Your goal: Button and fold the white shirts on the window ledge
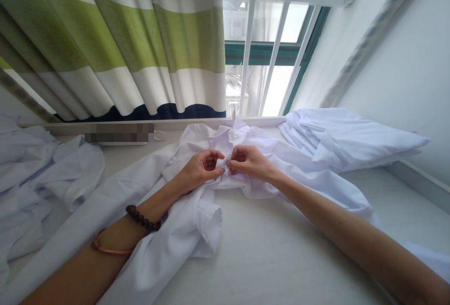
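Observation:
A white garment lies crumpled across the pale surface, its sleeves spread to the left and right. Near its upper middle, my left hand pinches a small fold of the cloth between thumb and fingers. Right beside it, my right hand pinches the same part of the cloth, the fingertips of both hands almost meeting. The small detail between the fingertips is too small to make out. A dark beaded bracelet and a copper-coloured bangle are on my left wrist and forearm.
Folded white clothes lie at the right by the wall. More rumpled white cloth is at the far left. A blurred-out white object lies at the back edge, below a green and white curtain and a barred window.

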Tool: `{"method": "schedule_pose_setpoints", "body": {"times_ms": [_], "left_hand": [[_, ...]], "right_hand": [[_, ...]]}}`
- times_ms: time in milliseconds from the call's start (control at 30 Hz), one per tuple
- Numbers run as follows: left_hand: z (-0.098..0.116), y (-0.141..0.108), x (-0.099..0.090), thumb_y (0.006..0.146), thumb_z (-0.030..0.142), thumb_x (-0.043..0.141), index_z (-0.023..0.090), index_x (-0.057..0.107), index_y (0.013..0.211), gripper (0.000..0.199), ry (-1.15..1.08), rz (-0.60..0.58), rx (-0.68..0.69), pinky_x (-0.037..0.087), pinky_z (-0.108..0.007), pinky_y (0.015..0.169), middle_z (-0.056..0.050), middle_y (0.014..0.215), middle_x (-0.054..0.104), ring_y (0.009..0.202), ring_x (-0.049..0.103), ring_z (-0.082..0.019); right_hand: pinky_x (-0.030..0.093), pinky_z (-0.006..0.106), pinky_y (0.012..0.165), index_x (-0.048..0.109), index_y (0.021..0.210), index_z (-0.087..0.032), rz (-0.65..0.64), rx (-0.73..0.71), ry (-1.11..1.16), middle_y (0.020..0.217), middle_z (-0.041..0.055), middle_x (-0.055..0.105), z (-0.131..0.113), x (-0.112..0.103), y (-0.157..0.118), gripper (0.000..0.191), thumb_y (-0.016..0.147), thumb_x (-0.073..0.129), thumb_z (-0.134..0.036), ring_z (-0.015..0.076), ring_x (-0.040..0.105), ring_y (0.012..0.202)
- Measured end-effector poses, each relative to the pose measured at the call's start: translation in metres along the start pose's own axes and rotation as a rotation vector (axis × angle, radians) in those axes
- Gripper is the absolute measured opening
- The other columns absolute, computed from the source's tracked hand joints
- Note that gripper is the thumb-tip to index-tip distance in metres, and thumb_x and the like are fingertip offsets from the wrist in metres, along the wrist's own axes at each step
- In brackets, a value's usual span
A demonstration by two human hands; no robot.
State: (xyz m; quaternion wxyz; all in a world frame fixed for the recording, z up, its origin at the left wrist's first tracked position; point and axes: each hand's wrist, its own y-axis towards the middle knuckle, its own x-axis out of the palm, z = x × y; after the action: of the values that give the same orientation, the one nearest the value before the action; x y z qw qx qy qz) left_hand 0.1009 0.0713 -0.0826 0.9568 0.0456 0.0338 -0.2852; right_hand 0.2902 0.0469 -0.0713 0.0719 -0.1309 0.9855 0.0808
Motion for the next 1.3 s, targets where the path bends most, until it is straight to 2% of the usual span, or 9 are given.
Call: {"method": "schedule_pose_setpoints", "body": {"times_ms": [100, 233, 333, 500, 700, 900, 1100, 1300], "left_hand": [[0.0, -0.001, 0.001, 0.065, 0.021, 0.074, 0.015, 0.054, 0.096, 0.036, 0.035, 0.011, 0.022, 0.049, -0.023, 0.072, 0.001, 0.083, 0.063, 0.077, 0.063, -0.011], [-0.001, -0.002, 0.002, 0.067, 0.021, 0.073, 0.017, 0.051, 0.087, 0.03, 0.118, 0.03, 0.096, 0.047, -0.021, 0.064, 0.006, 0.073, 0.057, 0.066, 0.059, -0.009], [-0.003, -0.003, 0.002, 0.069, 0.025, 0.074, 0.017, 0.052, 0.082, 0.026, 0.172, 0.032, 0.13, 0.048, -0.022, 0.065, 0.005, 0.073, 0.057, 0.067, 0.06, -0.01], [-0.004, -0.003, 0.0, 0.069, 0.031, 0.074, 0.016, 0.058, 0.082, 0.025, 0.23, 0.04, 0.124, 0.049, -0.025, 0.068, 0.002, 0.074, 0.06, 0.069, 0.06, -0.012], [0.003, -0.004, 0.001, 0.069, 0.033, 0.069, 0.015, 0.062, 0.084, 0.023, 0.195, 0.02, 0.131, 0.05, -0.024, 0.063, 0.0, 0.074, 0.063, 0.065, 0.059, -0.012], [0.005, -0.003, 0.003, 0.068, 0.035, 0.072, 0.015, 0.064, 0.082, 0.025, 0.186, 0.063, 0.063, 0.052, -0.025, 0.064, 0.001, 0.07, 0.064, 0.06, 0.059, -0.012], [0.003, -0.004, 0.004, 0.067, 0.033, 0.073, 0.015, 0.063, 0.08, 0.024, 0.188, 0.076, 0.044, 0.053, -0.026, 0.066, 0.001, 0.069, 0.066, 0.06, 0.062, -0.012], [0.004, -0.005, 0.005, 0.069, 0.031, 0.072, 0.015, 0.065, 0.08, 0.021, 0.225, 0.091, 0.056, 0.053, -0.025, 0.065, 0.001, 0.07, 0.067, 0.061, 0.062, -0.013]], "right_hand": [[0.05, 0.024, 0.057, 0.054, 0.066, -0.018, -0.016, -0.005, 0.0, 0.06, -0.0017, 0.066, 0.0, 0.0, 0.0, 0.017, 0.067, 0.07, -0.021, 0.0129, 0.063, 0.058], [0.05, 0.024, 0.057, 0.057, 0.067, -0.017, -0.046, -0.012, -0.031, 0.06, -0.0017, 0.066, 0.0, -0.001, -0.001, 0.016, 0.069, 0.07, -0.024, 0.0128, 0.063, 0.058], [0.049, 0.024, 0.058, 0.057, 0.067, -0.017, -0.089, -0.008, -0.033, 0.059, -0.0023, 0.065, -0.001, -0.003, -0.001, 0.018, 0.069, 0.072, -0.027, 0.0122, 0.062, 0.057], [0.048, 0.025, 0.06, 0.058, 0.067, -0.017, -0.147, 0.008, -0.025, 0.06, -0.0021, 0.065, -0.004, -0.007, -0.001, 0.02, 0.068, 0.074, -0.031, 0.0119, 0.061, 0.058], [0.047, 0.024, 0.057, 0.056, 0.066, -0.018, -0.107, 0.003, -0.033, 0.058, -0.0031, 0.064, -0.004, -0.006, -0.001, 0.018, 0.069, 0.072, -0.027, 0.0122, 0.061, 0.058], [0.046, 0.024, 0.058, 0.058, 0.064, -0.018, -0.104, 0.003, -0.06, 0.058, -0.0023, 0.064, -0.003, -0.009, -0.001, 0.014, 0.067, 0.07, -0.023, 0.0121, 0.061, 0.059], [0.05, 0.024, 0.061, 0.062, 0.064, -0.016, -0.088, 0.075, -0.052, 0.062, -0.0021, 0.066, -0.001, -0.012, -0.001, 0.015, 0.064, 0.075, -0.025, 0.0122, 0.063, 0.061], [0.055, 0.027, 0.066, 0.066, 0.065, -0.016, -0.141, 0.105, -0.001, 0.065, -0.0004, 0.07, -0.002, -0.015, -0.001, 0.018, 0.061, 0.079, -0.028, 0.0139, 0.066, 0.064]]}}
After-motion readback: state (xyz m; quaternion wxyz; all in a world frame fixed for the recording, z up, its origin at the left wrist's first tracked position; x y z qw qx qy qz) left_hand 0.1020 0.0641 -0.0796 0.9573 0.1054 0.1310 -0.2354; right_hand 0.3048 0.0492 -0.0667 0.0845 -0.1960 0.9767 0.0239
